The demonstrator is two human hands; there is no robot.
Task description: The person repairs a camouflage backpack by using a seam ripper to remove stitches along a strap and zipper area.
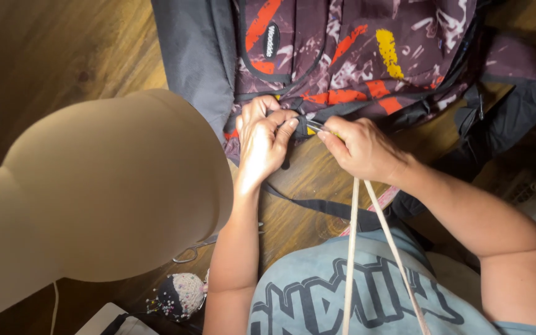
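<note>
Left hand (262, 141) pinches backpack (367, 56) edge | right hand (360, 149) grips needle (316, 127)

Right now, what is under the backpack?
Under the backpack lies a brown wooden floor, seen around its edges. Whatever sits directly beneath the bag is covered.

left hand (262, 139): fingers curled, pinching | right hand (360, 147): fingers pinched, palm down | hands nearly touching

bare wooden table (94, 49) lies open far left of the left hand (262, 146); a big tan shape (107, 192) blocks nearer, the backpack (355, 56) ahead.
</note>
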